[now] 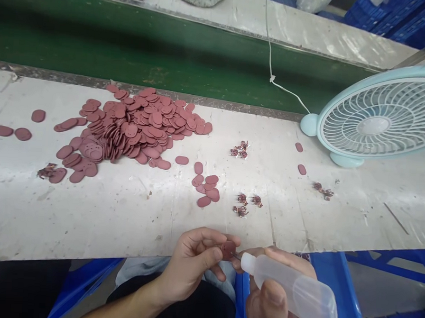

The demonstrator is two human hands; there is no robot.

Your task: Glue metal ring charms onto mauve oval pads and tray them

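1. Reddish-brown, the small oval disc (228,250) is at the near edge of the counter (123,225), gripped between the thumb and fingers of the left hand (196,260); that grip is narrow, closed on the piece.
2. Translucent plastic makes up the bottle (294,289) in the right hand (280,286), whose grip is wrapped around its body. The bottle is tilted, its white cap (248,263) toward the left hand and its thin dark nozzle (237,256) reaching the right side of the disc; whether the tip touches it is too small to tell.
3. Many more ovals lie in a large heap (139,126) on the left of the counter, toward the far edge, with a few loose ones further left.
4. Nearer the middle, a small group of ovals (206,189) lies to the right of the heap.
5. Right of that group are small dark brown figures, one cluster (239,150) farther away and another (246,205) nearer. More figures (323,191) lie on the right, and one (47,170) is at the left beside an oval.
6. Two single ovals (300,159) lie close to the pale blue fan (374,125) on the right.
7. White cord (270,57) runs from the fan across the green strip (203,59) beyond the counter.
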